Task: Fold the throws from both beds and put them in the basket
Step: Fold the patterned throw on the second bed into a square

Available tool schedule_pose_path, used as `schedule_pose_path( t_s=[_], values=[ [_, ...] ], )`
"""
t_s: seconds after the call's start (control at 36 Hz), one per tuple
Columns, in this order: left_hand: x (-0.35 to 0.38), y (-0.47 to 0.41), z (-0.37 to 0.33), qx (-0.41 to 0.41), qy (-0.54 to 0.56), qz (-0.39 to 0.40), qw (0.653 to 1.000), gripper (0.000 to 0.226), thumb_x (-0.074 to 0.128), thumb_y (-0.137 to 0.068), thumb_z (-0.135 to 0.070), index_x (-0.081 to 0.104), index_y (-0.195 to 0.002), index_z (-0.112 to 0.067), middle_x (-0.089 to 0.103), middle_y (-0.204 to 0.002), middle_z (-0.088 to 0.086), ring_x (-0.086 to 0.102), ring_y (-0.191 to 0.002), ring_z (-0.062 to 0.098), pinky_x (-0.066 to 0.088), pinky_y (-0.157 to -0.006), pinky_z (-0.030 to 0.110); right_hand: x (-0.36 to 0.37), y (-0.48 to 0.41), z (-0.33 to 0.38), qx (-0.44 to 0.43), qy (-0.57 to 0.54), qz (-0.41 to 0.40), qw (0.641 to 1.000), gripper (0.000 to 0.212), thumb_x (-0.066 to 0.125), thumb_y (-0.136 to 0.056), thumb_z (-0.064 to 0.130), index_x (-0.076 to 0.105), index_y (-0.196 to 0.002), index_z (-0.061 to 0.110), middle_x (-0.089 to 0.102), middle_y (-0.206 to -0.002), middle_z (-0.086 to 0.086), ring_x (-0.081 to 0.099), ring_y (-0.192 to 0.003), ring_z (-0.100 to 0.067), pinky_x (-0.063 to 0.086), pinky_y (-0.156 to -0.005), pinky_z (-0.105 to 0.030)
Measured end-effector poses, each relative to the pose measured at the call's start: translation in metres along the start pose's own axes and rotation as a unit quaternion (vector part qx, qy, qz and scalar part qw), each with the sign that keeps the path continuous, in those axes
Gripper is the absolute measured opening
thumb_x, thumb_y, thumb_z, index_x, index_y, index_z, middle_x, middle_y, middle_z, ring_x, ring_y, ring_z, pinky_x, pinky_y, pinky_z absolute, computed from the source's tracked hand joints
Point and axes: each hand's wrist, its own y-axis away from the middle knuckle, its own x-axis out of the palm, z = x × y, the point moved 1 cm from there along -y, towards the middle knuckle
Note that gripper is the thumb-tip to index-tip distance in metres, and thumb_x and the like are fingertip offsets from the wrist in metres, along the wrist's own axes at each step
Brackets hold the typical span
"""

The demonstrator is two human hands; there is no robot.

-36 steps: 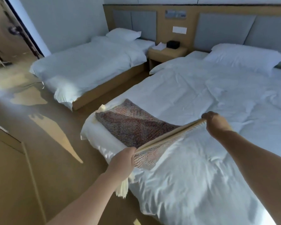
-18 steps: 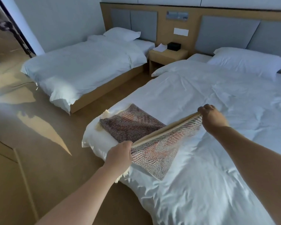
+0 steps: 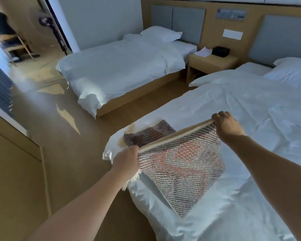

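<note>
We start with the near bed (image 3: 250, 119), which fills the right and lower half of the frame under a rumpled white duvet. The second bed (image 3: 120, 66), also in white, sits in the upper centre, with a strip of tan floor (image 3: 68, 136) running between them and out to the left. A wooden headboard wall (image 3: 212, 28) with grey padded panels spans the top of the frame. A plain wooden cabinet (image 3: 16, 171) takes the lower left.

We find the throw (image 3: 179, 171) at the near bed's left corner, in the lower centre of the frame. It is a woven cloth in dark and reddish tones with a cream border. Its folded edge is pulled taut and raised as a slanting line from lower left to upper right. One layer hangs below that line to a point on the duvet. The other lies flat on the bed corner behind it. Cream fringe (image 3: 134, 178) spills out under the left fist.

Each bed has a white pillow: one (image 3: 161, 33) at the top centre, one (image 3: 292, 70) at the right edge. A wooden nightstand (image 3: 210, 63) stands between the beds.

The left hand (image 3: 126, 160) is clenched round the lower end of the taut edge. The right hand (image 3: 227, 126) grips the upper end, knuckles up.

On the nightstand we see a black box (image 3: 220, 51) and, just beside it, some white paper (image 3: 202, 51).
</note>
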Motion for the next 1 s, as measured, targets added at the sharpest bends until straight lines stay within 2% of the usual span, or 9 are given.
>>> schedule_pose_path(
  t_s=[0.17, 0.25, 0.31, 0.42, 0.5, 0.61, 0.69, 0.86, 1.0],
  values=[
    [0.011, -0.033, 0.031, -0.022, 0.029, 0.014, 0.999, 0.025, 0.038, -0.097, -0.014, 0.051, -0.117, -0.014, 0.06, -0.098, 0.002, 0.06, -0.084, 0.023, 0.042, -0.066, 0.032, 0.031, -0.039, 0.017, -0.007, 0.002, 0.016, 1.0, 0.024, 0.043, -0.093, 0.002, 0.06, -0.109, 0.005, 0.057, -0.101, -0.015, 0.047, -0.107, -0.032, 0.045, -0.08, -0.039],
    [0.021, -0.056, 0.051, -0.036, 0.043, 0.036, 0.998, 0.024, 0.038, -0.096, -0.013, 0.05, -0.117, -0.015, 0.056, -0.091, 0.0, 0.059, -0.08, 0.022, 0.047, -0.066, 0.034, 0.048, -0.061, 0.029, -0.006, 0.01, 0.028, 1.0, 0.024, 0.041, -0.094, 0.003, 0.06, -0.11, 0.005, 0.058, -0.104, -0.015, 0.047, -0.108, -0.031, 0.044, -0.081, -0.038],
    [0.028, -0.074, 0.066, -0.041, 0.044, 0.062, 0.996, 0.026, 0.04, -0.093, -0.008, 0.05, -0.117, -0.014, 0.056, -0.091, 0.001, 0.06, -0.082, 0.023, 0.05, -0.07, 0.037, 0.06, -0.078, 0.037, -0.003, 0.014, 0.034, 0.999, 0.022, 0.041, -0.095, 0.006, 0.059, -0.108, 0.005, 0.057, -0.103, -0.014, 0.047, -0.106, -0.031, 0.043, -0.079, -0.037],
    [0.045, -0.12, 0.1, -0.044, 0.057, 0.114, 0.991, 0.029, 0.038, -0.095, -0.009, 0.049, -0.121, -0.012, 0.061, -0.106, 0.005, 0.061, -0.094, 0.027, 0.05, -0.081, 0.039, 0.091, -0.116, 0.053, 0.009, 0.017, 0.06, 0.998, 0.021, 0.041, -0.094, 0.007, 0.058, -0.105, 0.006, 0.054, -0.1, -0.014, 0.047, -0.106, -0.032, 0.047, -0.081, -0.04],
    [0.062, -0.152, 0.127, -0.036, 0.056, 0.131, 0.989, 0.014, 0.041, -0.096, -0.011, 0.05, -0.106, -0.012, 0.054, -0.087, -0.002, 0.061, -0.083, 0.023, 0.048, -0.069, 0.031, 0.12, -0.145, 0.064, 0.033, 0.015, 0.077, 0.996, 0.022, 0.041, -0.093, 0.007, 0.058, -0.105, 0.006, 0.053, -0.1, -0.014, 0.047, -0.107, -0.032, 0.047, -0.081, -0.041],
    [0.087, -0.194, 0.156, -0.006, 0.056, 0.163, 0.985, 0.007, 0.041, -0.097, -0.012, 0.047, -0.096, -0.015, 0.048, -0.072, -0.004, 0.062, -0.071, 0.021, 0.052, -0.061, 0.035, 0.163, -0.178, 0.078, 0.07, 0.04, 0.117, 0.99, 0.025, 0.043, -0.093, 0.003, 0.058, -0.111, 0.008, 0.055, -0.106, -0.01, 0.045, -0.114, -0.027, 0.045, -0.082, -0.039],
    [0.11, -0.228, 0.18, -0.006, 0.057, 0.204, 0.977, 0.008, 0.04, -0.097, -0.013, 0.047, -0.099, -0.014, 0.056, -0.082, 0.001, 0.063, -0.077, 0.023, 0.053, -0.064, 0.035, 0.201, -0.204, 0.091, 0.098, 0.055, 0.162, 0.98, 0.028, 0.043, -0.093, 0.002, 0.057, -0.116, 0.01, 0.054, -0.11, -0.008, 0.044, -0.116, -0.025, 0.045, -0.082, -0.037],
    [0.161, -0.275, 0.225, -0.011, 0.054, 0.267, 0.962, 0.007, 0.038, -0.097, -0.011, 0.045, -0.097, -0.013, 0.058, -0.089, 0.004, 0.062, -0.081, 0.026, 0.052, -0.071, 0.04, 0.272, -0.247, 0.111, 0.091, 0.073, 0.228, 0.967, 0.031, 0.043, -0.091, -0.001, 0.054, -0.118, 0.01, 0.052, -0.114, -0.009, 0.043, -0.116, -0.026, 0.044, -0.089, -0.038],
    [0.192, -0.307, 0.251, -0.016, 0.053, 0.284, 0.957, 0.019, 0.037, -0.097, -0.01, 0.05, -0.111, -0.009, 0.061, -0.1, 0.007, 0.062, -0.089, 0.025, 0.051, -0.077, 0.036, 0.317, -0.279, 0.119, 0.103, 0.076, 0.259, 0.957, 0.037, 0.044, -0.086, -0.007, 0.053, -0.119, 0.007, 0.051, -0.115, -0.011, 0.042, -0.117, -0.027, 0.044, -0.086, -0.039]
  ],
)
